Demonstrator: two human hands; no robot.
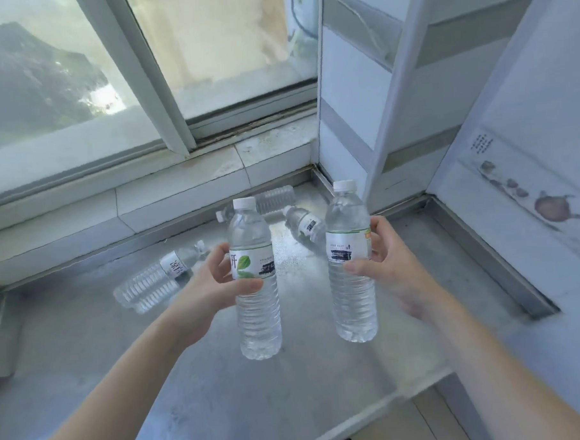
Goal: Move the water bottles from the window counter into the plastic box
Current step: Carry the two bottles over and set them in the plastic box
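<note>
My left hand (211,283) grips a clear water bottle (257,307) with a white cap and a green-leaf label, held upright above the grey window counter (223,389). My right hand (388,265) holds a second upright water bottle (351,290) at its label. Three more bottles lie on their sides on the counter: one at the left (155,279), one by the sill (274,199), one behind my right-hand bottle (303,224). The plastic box is not in view.
A sliding window (143,76) with a tiled sill (181,188) runs along the back. White tiled walls (360,100) close the counter's right corner. A raised metal strip (489,254) edges the counter on the right. The counter's front edge (389,401) drops to the floor.
</note>
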